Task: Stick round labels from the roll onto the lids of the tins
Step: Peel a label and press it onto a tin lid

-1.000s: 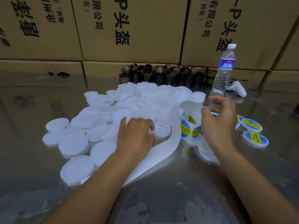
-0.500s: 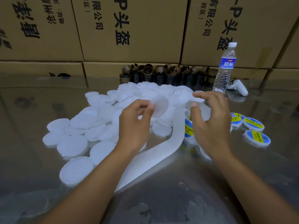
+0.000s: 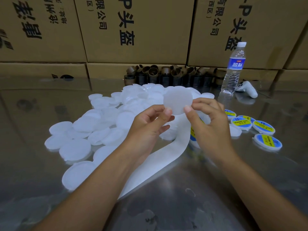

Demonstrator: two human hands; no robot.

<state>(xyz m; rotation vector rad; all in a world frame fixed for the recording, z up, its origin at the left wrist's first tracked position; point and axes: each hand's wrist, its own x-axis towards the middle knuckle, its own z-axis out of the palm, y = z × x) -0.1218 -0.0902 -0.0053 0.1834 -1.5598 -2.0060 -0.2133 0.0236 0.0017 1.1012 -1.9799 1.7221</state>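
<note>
Two bare hands hold one white lid [image 3: 178, 100] up over a shiny metal table [image 3: 166, 207]. The left hand [image 3: 150, 129] pinches the lid's lower left edge between thumb and forefinger. The right hand [image 3: 210, 129] pinches its lower right edge the same way. The face turned to the camera is plain. Whether a label is on the far face or on the right fingers cannot be seen.

Directly below the lid, a long white backing strip [image 3: 160, 162] curls toward the viewer. Just below and right of the lid, the label roll [image 3: 193, 137] shows a sliver of blue and yellow behind the right hand. Left of the lid and below it spreads a loose pile of plain lids [image 3: 93, 130]. Right of the lid lie several labelled lids [image 3: 263, 127], blue with yellow bands. Behind the lid stand brown cardboard cores [image 3: 166, 75], and further right a water bottle [image 3: 233, 70]. Printed cartons [image 3: 133, 30] wall off the back.

Likely trouble: the lid is held only at its rim, so a light squeeze could flip or drop it. A label pressed on while the lid hangs in the air may land off-centre or crease. A forearm brushing the strip could drag the roll.
</note>
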